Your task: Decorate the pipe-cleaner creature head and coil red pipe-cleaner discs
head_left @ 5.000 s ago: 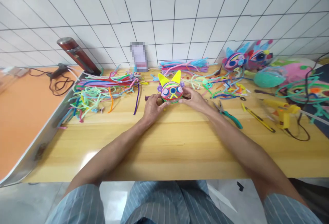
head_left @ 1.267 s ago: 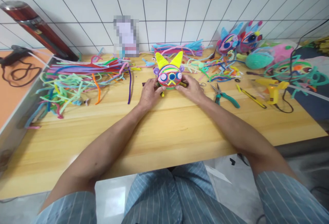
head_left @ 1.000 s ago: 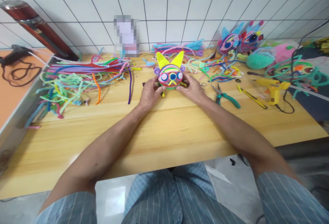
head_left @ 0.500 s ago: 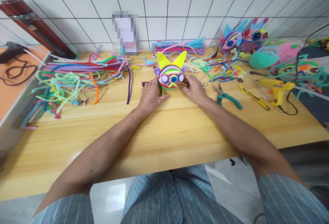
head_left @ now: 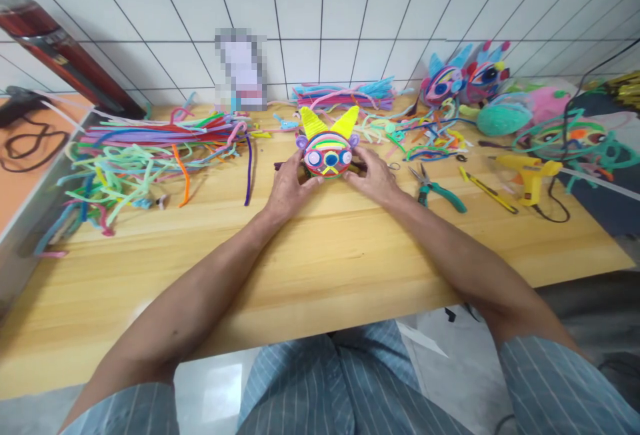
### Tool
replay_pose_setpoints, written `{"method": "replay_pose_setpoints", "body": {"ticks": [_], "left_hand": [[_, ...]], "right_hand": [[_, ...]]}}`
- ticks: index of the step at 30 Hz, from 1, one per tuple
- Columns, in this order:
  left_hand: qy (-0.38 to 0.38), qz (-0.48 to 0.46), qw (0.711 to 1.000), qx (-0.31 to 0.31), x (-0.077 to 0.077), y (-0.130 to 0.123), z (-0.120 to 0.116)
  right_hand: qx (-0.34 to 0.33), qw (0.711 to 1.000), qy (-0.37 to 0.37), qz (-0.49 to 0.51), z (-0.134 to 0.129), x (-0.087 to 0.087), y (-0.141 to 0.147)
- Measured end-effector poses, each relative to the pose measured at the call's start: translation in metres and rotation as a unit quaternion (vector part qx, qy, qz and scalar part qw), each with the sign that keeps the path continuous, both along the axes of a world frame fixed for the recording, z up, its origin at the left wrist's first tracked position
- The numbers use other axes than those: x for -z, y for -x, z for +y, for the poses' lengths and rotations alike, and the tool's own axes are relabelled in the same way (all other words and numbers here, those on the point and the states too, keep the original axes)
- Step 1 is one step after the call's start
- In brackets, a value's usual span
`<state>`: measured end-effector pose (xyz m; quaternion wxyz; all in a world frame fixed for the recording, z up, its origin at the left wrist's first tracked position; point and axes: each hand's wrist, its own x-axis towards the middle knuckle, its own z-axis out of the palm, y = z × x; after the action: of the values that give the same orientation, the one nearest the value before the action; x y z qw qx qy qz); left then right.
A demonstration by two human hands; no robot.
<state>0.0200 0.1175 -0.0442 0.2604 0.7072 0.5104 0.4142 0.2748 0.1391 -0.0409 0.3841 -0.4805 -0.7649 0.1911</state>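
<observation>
A round, colourful pipe-cleaner face (head_left: 329, 146) with yellow pointed ears, purple side loops and pink-and-blue eyes stands upright at the middle of the wooden table (head_left: 320, 255). My left hand (head_left: 290, 188) grips its left side, thumb in front near the base. On the other side my right hand (head_left: 371, 177) holds it the same way, with the thumb near the lower edge. The fingertips of both hands are partly hidden behind the face. Dark ends of something stick out beside each hand, too small to name.
Pipe cleaners (head_left: 135, 162) lie heaped at left. Pliers (head_left: 435, 190), a yellow cutter (head_left: 487, 190) and a glue gun (head_left: 530, 175) lie at right. Behind them are two finished faces (head_left: 443, 83) and a green ball (head_left: 504, 115). A red cylinder (head_left: 70, 62) leans at back left.
The view has shifted slightly. My right thumb now rests in front of the face's lower right edge, and both hands sit closer around the face.
</observation>
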Motion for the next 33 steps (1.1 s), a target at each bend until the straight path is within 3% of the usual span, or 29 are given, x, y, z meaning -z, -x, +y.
{"method": "replay_pose_setpoints", "body": {"ticks": [9, 18, 33], "left_hand": [[-0.044, -0.033, 0.998, -0.013, 0.012, 0.001, 0.005], [-0.024, -0.046, 0.998, -0.033, 0.007, -0.002, 0.001], [-0.031, -0.037, 0.997, -0.052, 0.008, -0.006, -0.001]], "right_hand": [[-0.022, 1.0, -0.011, -0.01, 0.006, 0.006, -0.002], [0.005, 0.998, -0.009, 0.06, 0.0, 0.004, 0.0], [0.017, 0.999, -0.034, 0.023, -0.003, 0.0, -0.001]]}}
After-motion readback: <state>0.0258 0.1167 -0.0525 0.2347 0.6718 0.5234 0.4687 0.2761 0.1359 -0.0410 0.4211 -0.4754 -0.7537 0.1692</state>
